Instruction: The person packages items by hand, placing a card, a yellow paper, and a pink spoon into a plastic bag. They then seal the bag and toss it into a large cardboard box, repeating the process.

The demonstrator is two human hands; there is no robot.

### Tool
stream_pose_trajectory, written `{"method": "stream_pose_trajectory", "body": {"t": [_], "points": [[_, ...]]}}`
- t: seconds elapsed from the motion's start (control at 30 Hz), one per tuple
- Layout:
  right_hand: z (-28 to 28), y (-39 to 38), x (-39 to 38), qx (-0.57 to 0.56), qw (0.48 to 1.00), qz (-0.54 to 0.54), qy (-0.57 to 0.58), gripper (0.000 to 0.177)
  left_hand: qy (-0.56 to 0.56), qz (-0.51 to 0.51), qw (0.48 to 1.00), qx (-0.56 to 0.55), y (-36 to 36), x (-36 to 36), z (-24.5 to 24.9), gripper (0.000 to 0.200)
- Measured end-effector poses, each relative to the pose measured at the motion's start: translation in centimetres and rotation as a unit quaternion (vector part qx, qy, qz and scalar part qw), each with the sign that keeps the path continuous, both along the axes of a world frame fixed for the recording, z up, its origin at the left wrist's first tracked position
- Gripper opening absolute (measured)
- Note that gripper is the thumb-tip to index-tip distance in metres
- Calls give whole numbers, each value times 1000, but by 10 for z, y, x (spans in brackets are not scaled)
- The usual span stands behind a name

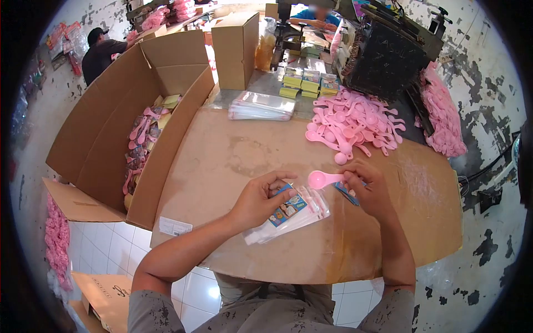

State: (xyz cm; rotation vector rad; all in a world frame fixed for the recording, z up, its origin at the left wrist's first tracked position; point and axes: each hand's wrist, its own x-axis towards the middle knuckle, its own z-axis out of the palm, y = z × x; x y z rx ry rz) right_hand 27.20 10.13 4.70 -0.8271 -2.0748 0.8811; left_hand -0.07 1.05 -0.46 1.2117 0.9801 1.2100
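My right hand [367, 187] pinches a pink measuring spoon [320, 179] by its handle, with the bowl pointing left. Beneath that hand, partly hidden by its fingers, lie some blue printed cards [345, 194]. My left hand [263, 200] is closed on a blue printed card [291, 211], thumb on its upper part and fingers along its far edge. The card lies over several clear plastic zip bags [302, 223] fanned out on the cardboard-covered table. The spoon's bowl is just above the bags' top ends, a short way right of my left fingertips.
A heap of pink spoons [355, 122] lies at the back right. Behind are stacks of cards [302, 83] and a pile of clear bags [262, 105]. A big open carton [166, 161] holding packed spoons stands left. A dark machine [380, 58] and two other people are farther back.
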Motion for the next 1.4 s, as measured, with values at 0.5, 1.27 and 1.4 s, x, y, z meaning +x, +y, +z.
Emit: {"method": "stream_pose_trajectory", "body": {"t": [0.5, 1.27, 1.4], "points": [[8, -23, -46, 63, 985, 149, -58, 44, -11, -105, 994, -17, -2, 3, -7, 31], [65, -22, -67, 133, 957, 257, -5, 18, -208, -210, 951, -89, 3, -19, 4, 42], [57, -19, -66, 34, 953, 299, 43, 15, -239, -200, 948, -68, 3, -13, 2, 42]]}}
